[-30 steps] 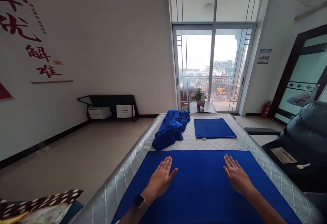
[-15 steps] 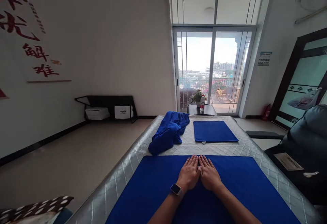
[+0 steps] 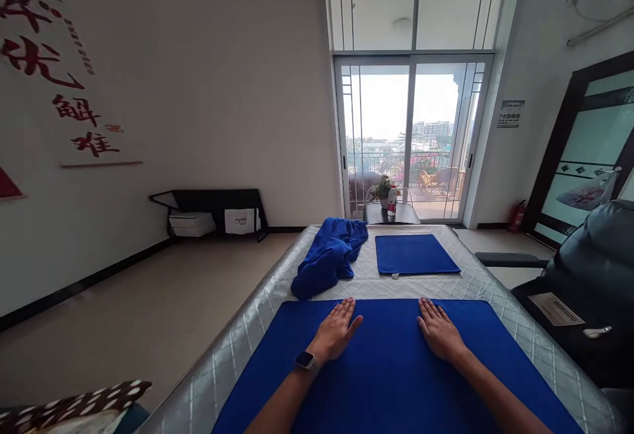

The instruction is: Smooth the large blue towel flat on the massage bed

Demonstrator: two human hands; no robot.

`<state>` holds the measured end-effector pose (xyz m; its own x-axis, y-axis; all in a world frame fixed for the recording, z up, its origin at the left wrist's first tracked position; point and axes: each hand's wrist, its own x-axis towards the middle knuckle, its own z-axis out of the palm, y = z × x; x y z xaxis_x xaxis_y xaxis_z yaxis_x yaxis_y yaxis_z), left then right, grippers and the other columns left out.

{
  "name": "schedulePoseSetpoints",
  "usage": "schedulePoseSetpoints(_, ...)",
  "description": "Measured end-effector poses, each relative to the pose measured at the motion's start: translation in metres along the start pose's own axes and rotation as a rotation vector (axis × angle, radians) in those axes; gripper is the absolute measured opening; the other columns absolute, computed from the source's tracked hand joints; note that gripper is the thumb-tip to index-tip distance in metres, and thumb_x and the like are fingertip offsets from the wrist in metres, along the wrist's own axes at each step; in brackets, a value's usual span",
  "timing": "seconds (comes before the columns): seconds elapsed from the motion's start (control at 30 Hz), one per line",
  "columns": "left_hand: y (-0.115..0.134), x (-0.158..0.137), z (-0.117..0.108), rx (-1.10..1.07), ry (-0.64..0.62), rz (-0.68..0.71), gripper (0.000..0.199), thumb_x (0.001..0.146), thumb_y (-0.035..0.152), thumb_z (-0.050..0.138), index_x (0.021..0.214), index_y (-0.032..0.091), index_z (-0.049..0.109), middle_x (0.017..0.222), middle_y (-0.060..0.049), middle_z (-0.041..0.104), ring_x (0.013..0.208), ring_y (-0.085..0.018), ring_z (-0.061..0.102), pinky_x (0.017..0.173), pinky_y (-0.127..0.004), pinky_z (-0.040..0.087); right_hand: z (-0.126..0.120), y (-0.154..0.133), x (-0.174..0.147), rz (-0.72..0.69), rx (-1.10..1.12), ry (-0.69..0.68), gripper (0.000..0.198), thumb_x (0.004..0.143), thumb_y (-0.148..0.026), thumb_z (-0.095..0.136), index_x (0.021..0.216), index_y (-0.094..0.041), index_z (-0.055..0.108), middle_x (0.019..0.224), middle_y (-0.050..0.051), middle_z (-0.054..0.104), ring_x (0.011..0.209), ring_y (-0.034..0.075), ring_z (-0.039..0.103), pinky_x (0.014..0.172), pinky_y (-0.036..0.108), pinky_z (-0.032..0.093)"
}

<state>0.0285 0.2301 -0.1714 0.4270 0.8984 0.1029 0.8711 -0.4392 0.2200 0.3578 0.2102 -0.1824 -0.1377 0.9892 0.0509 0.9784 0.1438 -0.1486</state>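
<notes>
A large blue cloth (image 3: 381, 368) lies spread flat on the quilted mattress (image 3: 232, 335). My left hand (image 3: 333, 331), with a watch (image 3: 304, 359) at the wrist, rests palm down on the cloth's left part, fingers stretched and thumb out. Right of the middle, my right hand (image 3: 440, 331) lies flat on the same cloth, its fingertips close to the far edge. Neither hand grips anything. Beyond that edge, a crumpled blue cloth (image 3: 329, 255) sits at the left and a neatly folded blue cloth (image 3: 416, 253) with a small white tag lies at the right.
A black chair (image 3: 594, 269) holding a paper card (image 3: 555, 308) stands at the right. Behind the mattress, a small table (image 3: 409, 213) bears a potted plant (image 3: 384, 188) and a bottle (image 3: 392, 201). A patterned cushion (image 3: 84, 402) is at the lower left.
My hands, side by side in the middle before, have slid apart over the cloth, the left one leftward and the right one rightward. The view has shifted slightly.
</notes>
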Motion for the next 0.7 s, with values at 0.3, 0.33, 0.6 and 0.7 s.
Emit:
schedulePoseSetpoints(0.3,-0.138,-0.053,-0.024,0.006,0.007,-0.246,0.073,0.101,0.057,0.016,0.152,0.005,0.025,0.160,-0.014,0.023,0.148,-0.027,0.019,0.121,-0.047,0.015,0.012,0.179,-0.026,0.092,-0.052,0.121,0.066,0.098,-0.042,0.013,0.152,-0.006,0.028,0.159,0.011,0.025,0.147,0.023,0.021,0.119,0.048,0.025)
schedulePoseSetpoints(0.33,-0.141,-0.053,-0.022,0.006,0.014,-0.243,0.072,0.101,0.056,0.017,0.152,0.006,0.026,0.160,-0.014,0.023,0.148,-0.027,0.019,0.121,-0.047,0.016,0.014,0.182,-0.026,0.086,-0.057,0.118,0.066,0.099,-0.044,0.015,0.152,-0.008,0.028,0.159,0.011,0.025,0.146,0.023,0.021,0.119,0.049,0.024)
schedulePoseSetpoints(0.6,-0.152,-0.058,-0.024,0.052,0.076,-0.324,0.072,0.099,0.059,0.025,0.153,0.011,0.027,0.159,-0.011,0.029,0.147,-0.025,0.024,0.119,-0.046,0.023,0.028,0.195,-0.021,0.071,-0.098,0.173,0.065,0.097,-0.043,0.019,0.150,-0.009,0.034,0.157,0.012,0.031,0.146,0.024,0.024,0.118,0.049,0.027)
schedulePoseSetpoints(0.7,-0.159,-0.061,-0.027,0.036,0.062,-0.348,0.075,0.099,0.059,0.019,0.154,0.007,0.022,0.160,-0.012,0.023,0.147,-0.026,0.021,0.119,-0.045,0.022,0.032,0.200,-0.020,0.071,-0.112,0.185,0.066,0.096,-0.042,0.017,0.150,-0.007,0.034,0.157,0.013,0.031,0.146,0.024,0.024,0.118,0.048,0.027)
